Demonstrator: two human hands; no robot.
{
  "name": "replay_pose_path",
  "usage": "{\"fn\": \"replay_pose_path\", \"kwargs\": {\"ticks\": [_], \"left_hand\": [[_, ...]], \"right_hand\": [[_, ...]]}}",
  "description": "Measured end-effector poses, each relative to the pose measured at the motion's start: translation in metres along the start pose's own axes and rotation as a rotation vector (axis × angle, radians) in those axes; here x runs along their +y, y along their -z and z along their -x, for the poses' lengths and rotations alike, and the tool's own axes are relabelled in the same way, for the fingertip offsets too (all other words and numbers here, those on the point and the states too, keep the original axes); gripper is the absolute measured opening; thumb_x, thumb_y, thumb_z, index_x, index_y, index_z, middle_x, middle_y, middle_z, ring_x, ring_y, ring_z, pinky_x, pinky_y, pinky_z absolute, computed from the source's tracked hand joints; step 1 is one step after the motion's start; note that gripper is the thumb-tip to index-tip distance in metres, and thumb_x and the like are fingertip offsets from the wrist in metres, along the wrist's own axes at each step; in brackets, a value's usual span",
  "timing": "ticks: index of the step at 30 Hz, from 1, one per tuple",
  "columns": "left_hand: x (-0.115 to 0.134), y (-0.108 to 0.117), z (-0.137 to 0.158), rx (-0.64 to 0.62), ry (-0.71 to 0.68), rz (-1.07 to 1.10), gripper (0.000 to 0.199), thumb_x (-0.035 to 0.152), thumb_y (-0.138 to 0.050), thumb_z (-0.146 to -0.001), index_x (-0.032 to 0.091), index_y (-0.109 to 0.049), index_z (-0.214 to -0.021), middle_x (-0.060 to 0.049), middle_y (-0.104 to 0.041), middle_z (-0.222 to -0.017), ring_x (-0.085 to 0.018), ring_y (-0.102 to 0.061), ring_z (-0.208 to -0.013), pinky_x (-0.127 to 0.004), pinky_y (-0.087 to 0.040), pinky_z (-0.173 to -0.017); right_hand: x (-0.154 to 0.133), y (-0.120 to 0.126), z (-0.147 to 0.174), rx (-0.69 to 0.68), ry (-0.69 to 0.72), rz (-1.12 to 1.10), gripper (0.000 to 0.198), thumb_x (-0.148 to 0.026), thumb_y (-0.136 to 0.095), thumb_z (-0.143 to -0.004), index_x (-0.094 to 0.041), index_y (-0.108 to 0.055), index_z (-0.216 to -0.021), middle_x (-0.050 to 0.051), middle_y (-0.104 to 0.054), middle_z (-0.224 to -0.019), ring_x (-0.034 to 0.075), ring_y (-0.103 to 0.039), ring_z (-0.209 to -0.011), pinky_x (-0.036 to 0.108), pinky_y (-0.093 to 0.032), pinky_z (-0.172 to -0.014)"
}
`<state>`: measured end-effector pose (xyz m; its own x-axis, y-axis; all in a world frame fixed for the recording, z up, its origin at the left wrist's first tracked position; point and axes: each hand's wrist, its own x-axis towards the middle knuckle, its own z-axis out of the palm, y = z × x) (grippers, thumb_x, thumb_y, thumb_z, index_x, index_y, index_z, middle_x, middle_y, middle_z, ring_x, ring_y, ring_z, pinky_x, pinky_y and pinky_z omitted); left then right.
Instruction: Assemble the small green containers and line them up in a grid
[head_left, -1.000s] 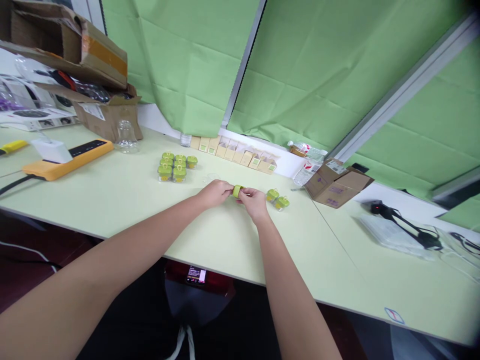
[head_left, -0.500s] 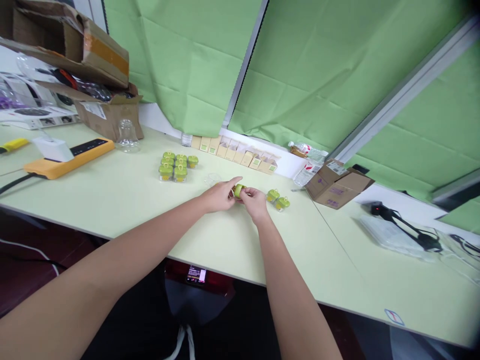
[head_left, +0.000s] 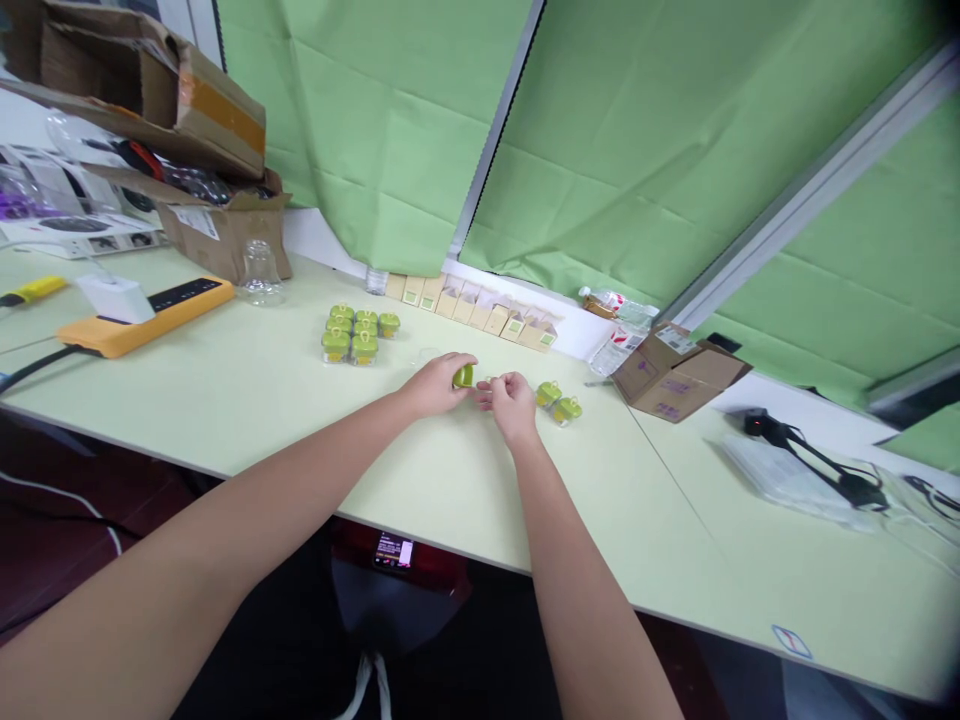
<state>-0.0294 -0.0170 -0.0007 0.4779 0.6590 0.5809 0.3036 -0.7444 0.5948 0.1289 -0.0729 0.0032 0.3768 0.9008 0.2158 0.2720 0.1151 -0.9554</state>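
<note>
My left hand [head_left: 437,385] is closed round a small green-lidded container [head_left: 463,376], tilted above the table; its lower part is hidden by the fingers. Just to the right, my right hand [head_left: 511,400] has its fingers curled in a pinch, apart from the container. Something small and pale shows at its fingertips, too small to name. Right of that hand stand two clear containers with green lids [head_left: 568,409], each with yellow inside. Several more such containers [head_left: 364,346] are grouped to the left. A faint clear plastic piece [head_left: 426,356] lies behind my left hand.
Along the wall stands a row of small cardboard boxes [head_left: 480,308]. Plastic bottles [head_left: 619,345] and an open carton [head_left: 670,378] are at the right back. A yellow power strip [head_left: 187,297], a clear jar [head_left: 261,275] and stacked cartons [head_left: 225,235] occupy the left.
My hands have come apart: the right hand has let go of the green-lidded container and drawn slightly right. The container is now in my left hand alone, tilted and a little further left.
</note>
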Motion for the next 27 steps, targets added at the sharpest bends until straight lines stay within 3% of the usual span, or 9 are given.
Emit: {"fn": "replay_pose_path", "kwargs": {"ticks": [4, 12, 21, 27], "left_hand": [[-0.010, 0.003, 0.000, 0.035, 0.075, -0.028, 0.041, 0.024, -0.063, -0.074, 0.021, -0.058, -0.114, -0.007, -0.065, -0.108, -0.022, -0.062, -0.096, -0.036, -0.051, -0.086], [-0.014, 0.002, 0.001, -0.050, 0.085, -0.069, 0.041, 0.022, -0.062, -0.074, 0.019, -0.057, -0.114, -0.010, -0.062, -0.114, -0.023, -0.061, -0.100, -0.037, -0.051, -0.089], [-0.015, -0.001, 0.004, -0.189, 0.090, -0.087, 0.044, 0.035, -0.066, -0.074, 0.020, -0.060, -0.116, -0.009, -0.067, -0.109, -0.024, -0.063, -0.098, -0.036, -0.051, -0.087], [-0.014, -0.001, 0.004, -0.205, 0.102, -0.106, 0.045, 0.043, -0.066, -0.075, 0.020, -0.063, -0.113, -0.009, -0.069, -0.104, -0.024, -0.064, -0.095, -0.035, -0.050, -0.084]], "right_hand": [[0.002, 0.004, -0.001, 0.053, 0.023, 0.056, 0.019, -0.034, -0.054, -0.074, -0.024, -0.043, -0.085, 0.000, -0.069, -0.076, 0.016, -0.063, -0.058, 0.026, -0.049, -0.053], [0.007, 0.010, -0.005, 0.170, 0.108, 0.371, 0.018, -0.035, -0.056, -0.072, -0.022, -0.059, -0.085, 0.002, -0.070, -0.082, 0.018, -0.062, -0.068, 0.030, -0.045, -0.066], [0.006, 0.008, -0.005, 0.118, 0.052, 0.277, 0.022, -0.035, -0.057, -0.072, -0.021, -0.059, -0.088, 0.003, -0.069, -0.079, 0.018, -0.062, -0.067, 0.029, -0.045, -0.064], [0.001, 0.012, -0.004, 0.211, 0.069, 0.346, 0.019, -0.034, -0.057, -0.072, -0.021, -0.058, -0.085, 0.003, -0.068, -0.081, 0.019, -0.062, -0.070, 0.029, -0.043, -0.065]]}}
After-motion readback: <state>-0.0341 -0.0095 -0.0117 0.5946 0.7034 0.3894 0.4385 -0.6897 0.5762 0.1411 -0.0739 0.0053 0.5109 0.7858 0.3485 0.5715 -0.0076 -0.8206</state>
